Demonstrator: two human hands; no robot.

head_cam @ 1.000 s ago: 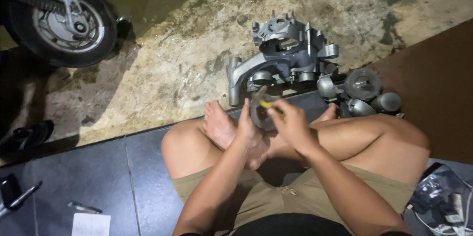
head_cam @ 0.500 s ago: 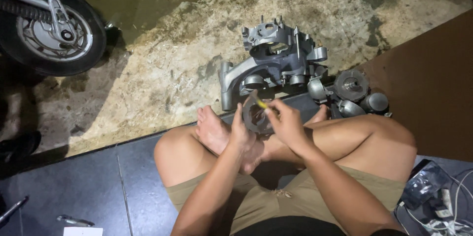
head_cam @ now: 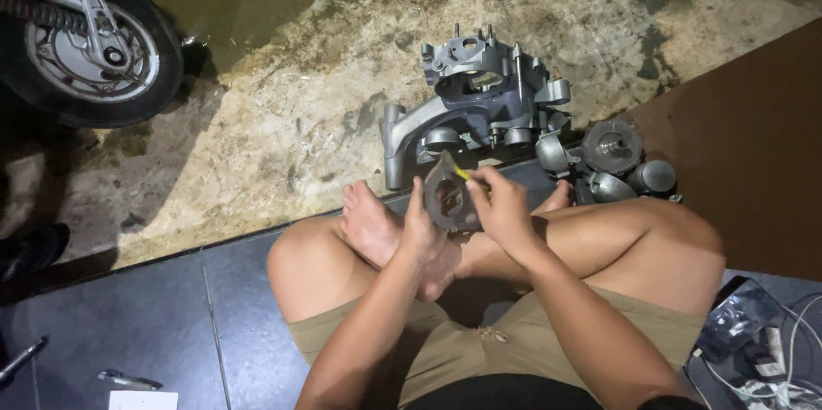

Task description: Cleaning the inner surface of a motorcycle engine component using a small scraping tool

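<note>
The left hand [head_cam: 419, 230] is gripping a flat grey metal cover [head_cam: 447, 198] by its lower edge, holding it upright above the crossed legs, just in front of the engine case [head_cam: 479, 106]. The right hand [head_cam: 503, 209] is pinching a thin yellow tool [head_cam: 462, 174] against the cover's top edge. The cover is likely stiff, moderately heavy and sharp-edged; the rim is offering the safest hold
</note>
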